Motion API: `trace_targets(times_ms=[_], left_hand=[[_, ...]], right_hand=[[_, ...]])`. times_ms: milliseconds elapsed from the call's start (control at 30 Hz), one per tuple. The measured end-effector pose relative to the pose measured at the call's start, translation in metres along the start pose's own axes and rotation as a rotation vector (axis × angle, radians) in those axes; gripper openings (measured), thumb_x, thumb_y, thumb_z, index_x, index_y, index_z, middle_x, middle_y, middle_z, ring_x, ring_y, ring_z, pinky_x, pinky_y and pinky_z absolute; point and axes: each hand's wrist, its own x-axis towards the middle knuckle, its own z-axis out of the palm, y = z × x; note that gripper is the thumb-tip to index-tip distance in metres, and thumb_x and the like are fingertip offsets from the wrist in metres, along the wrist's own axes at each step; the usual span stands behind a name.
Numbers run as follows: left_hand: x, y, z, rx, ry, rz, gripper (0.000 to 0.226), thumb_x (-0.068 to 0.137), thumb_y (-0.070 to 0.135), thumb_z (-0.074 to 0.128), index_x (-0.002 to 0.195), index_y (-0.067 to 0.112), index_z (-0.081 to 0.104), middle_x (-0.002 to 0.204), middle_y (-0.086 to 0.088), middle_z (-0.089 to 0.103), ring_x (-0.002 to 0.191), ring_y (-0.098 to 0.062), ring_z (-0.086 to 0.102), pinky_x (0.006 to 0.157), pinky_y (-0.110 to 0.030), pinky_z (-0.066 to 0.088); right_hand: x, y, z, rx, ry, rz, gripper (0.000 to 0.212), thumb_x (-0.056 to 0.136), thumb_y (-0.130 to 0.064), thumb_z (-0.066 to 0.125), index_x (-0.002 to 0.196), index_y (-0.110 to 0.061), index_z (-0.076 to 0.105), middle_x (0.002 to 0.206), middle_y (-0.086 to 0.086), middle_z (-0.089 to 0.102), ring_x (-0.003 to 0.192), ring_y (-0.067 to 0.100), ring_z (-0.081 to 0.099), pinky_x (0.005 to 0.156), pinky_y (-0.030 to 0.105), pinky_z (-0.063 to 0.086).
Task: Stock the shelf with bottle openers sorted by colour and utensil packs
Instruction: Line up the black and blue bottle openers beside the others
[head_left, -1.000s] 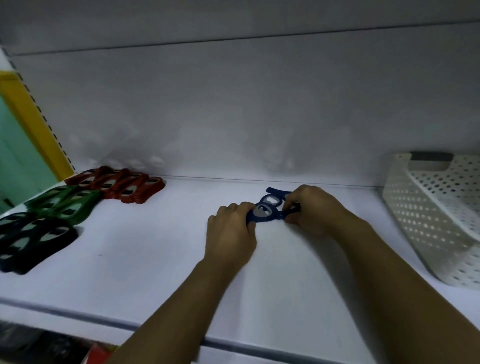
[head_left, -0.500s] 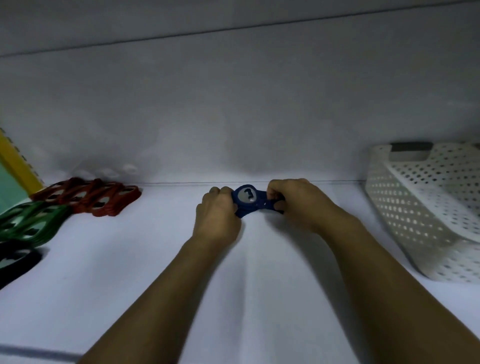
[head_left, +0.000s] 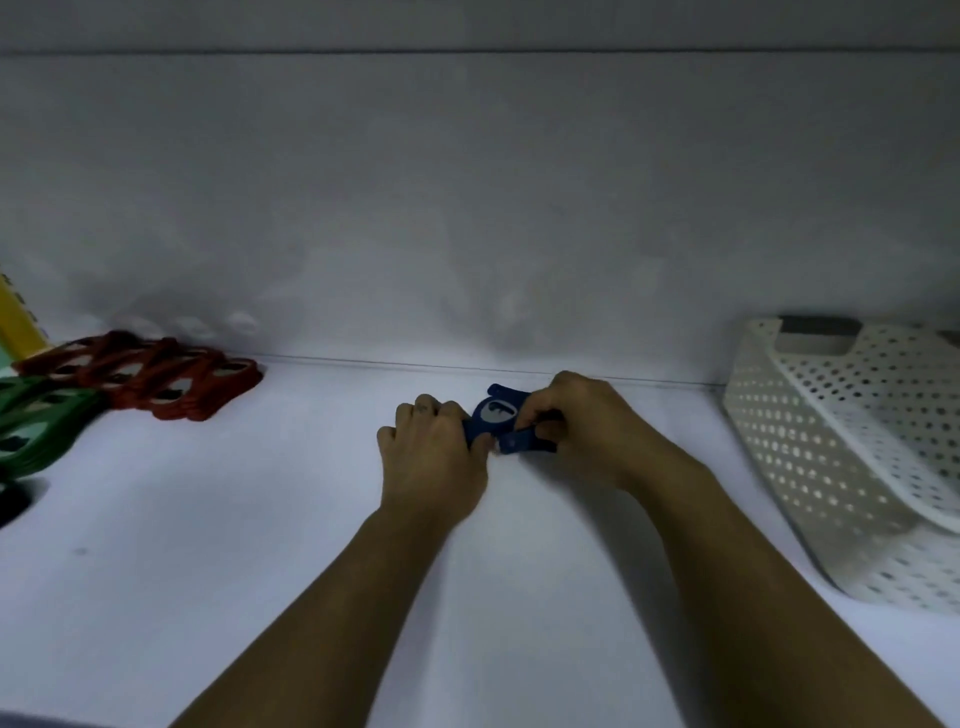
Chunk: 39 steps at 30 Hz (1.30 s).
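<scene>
On the white shelf (head_left: 260, 571) I see a perforated white basket (head_left: 831, 467) at right, with green openers (head_left: 36, 431) and red openers (head_left: 171, 384) at far left. Mid-shelf, near the back wall, the left hand (head_left: 431, 457) and right hand (head_left: 582, 421) each have a grip curled tight around the blue bottle openers (head_left: 493, 415). The mark on the pale centre is too blurred to read.

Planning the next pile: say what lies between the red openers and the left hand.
Head view: only bare shelf between the red openers and left hand.

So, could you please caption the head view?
Left hand and right hand hold blue bottle openers at the white shelf.
</scene>
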Motion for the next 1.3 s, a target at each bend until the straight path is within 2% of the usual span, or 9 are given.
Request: trace_targets(times_ms=[167,333,500,633,800,933,1067,1200,1300], left_hand=[[0.0,-0.003,-0.004,0.04,-0.008,0.004,0.033,0.099,0.038,0.046,0.12,0.015,0.057,0.119,-0.005,0.055,0.114,-0.024,0.046,0.091,-0.034,0.032],[-0.005,-0.01,-0.006,0.145,-0.013,0.037,0.024,0.1,0.025,0.044,0.117,0.011,0.053,0.117,-0.007,0.053,0.11,-0.023,0.046,0.083,-0.029,0.031],[-0.009,-0.008,-0.011,0.172,-0.029,0.057,0.019,0.094,0.013,0.048,0.113,0.009,0.051,0.113,-0.008,0.052,0.105,-0.024,0.047,0.078,-0.028,0.03],[-0.011,-0.01,-0.008,0.099,0.013,0.138,0.03,0.062,-0.003,0.08,0.079,0.005,0.058,0.073,-0.011,0.057,0.066,-0.028,0.054,0.057,-0.031,0.033],[-0.007,-0.013,-0.011,-0.139,0.013,0.029,0.016,0.098,0.006,0.043,0.113,0.004,0.05,0.113,-0.012,0.05,0.106,-0.024,0.042,0.081,-0.023,0.031],[-0.008,-0.008,-0.013,-0.251,0.051,0.043,0.015,0.098,0.003,0.041,0.11,0.004,0.05,0.105,-0.005,0.043,0.1,-0.017,0.036,0.078,-0.02,0.025],[-0.013,0.002,-0.007,-0.183,-0.013,0.146,0.018,0.099,0.01,0.044,0.116,0.007,0.049,0.112,-0.007,0.046,0.103,-0.019,0.04,0.084,-0.024,0.034],[-0.013,0.007,-0.003,-0.039,-0.043,0.221,0.022,0.101,0.022,0.042,0.119,0.011,0.048,0.118,-0.006,0.048,0.107,-0.022,0.042,0.086,-0.028,0.036],[-0.011,0.003,-0.004,-0.014,-0.036,0.226,0.032,0.101,0.037,0.042,0.119,0.012,0.052,0.117,-0.006,0.049,0.107,-0.022,0.043,0.085,-0.029,0.035]], right_hand=[[-0.002,-0.004,-0.002,-0.047,-0.08,0.036,0.019,0.09,-0.017,0.067,0.106,-0.024,0.073,0.101,-0.001,0.055,0.094,0.018,0.055,0.085,0.03,0.047],[-0.008,-0.001,-0.01,-0.237,-0.15,0.142,0.047,0.088,-0.029,0.062,0.133,-0.029,0.052,0.125,0.002,0.049,0.116,0.023,0.043,0.09,0.027,0.033],[-0.012,0.004,-0.016,-0.197,-0.186,0.218,0.02,0.088,-0.027,0.065,0.108,-0.029,0.063,0.103,0.0,0.058,0.083,0.017,0.053,0.066,0.024,0.037],[-0.009,0.009,-0.009,-0.126,-0.173,0.216,0.024,0.09,-0.022,0.061,0.113,-0.024,0.065,0.102,0.001,0.053,0.078,0.014,0.051,0.055,0.017,0.031],[-0.007,0.01,-0.005,0.012,-0.105,0.242,0.032,0.086,-0.019,0.063,0.118,-0.024,0.062,0.109,0.002,0.059,0.092,0.018,0.056,0.07,0.02,0.043],[-0.004,0.004,-0.002,0.156,-0.03,0.292,0.036,0.081,-0.023,0.073,0.115,-0.019,0.06,0.103,-0.002,0.06,0.088,0.016,0.057,0.08,0.027,0.047],[-0.002,0.003,-0.009,0.566,0.119,0.546,0.019,0.09,0.004,0.054,0.097,-0.009,0.066,0.09,0.011,0.067,0.069,0.019,0.065,0.072,0.038,0.059],[-0.004,0.002,-0.013,0.538,0.127,0.597,0.016,0.088,0.002,0.056,0.089,-0.006,0.07,0.084,0.017,0.07,0.071,0.028,0.067,0.067,0.038,0.059],[-0.001,0.0,-0.006,0.403,0.092,0.574,0.023,0.089,-0.002,0.054,0.103,-0.009,0.07,0.102,0.014,0.07,0.092,0.031,0.067,0.077,0.038,0.057]])
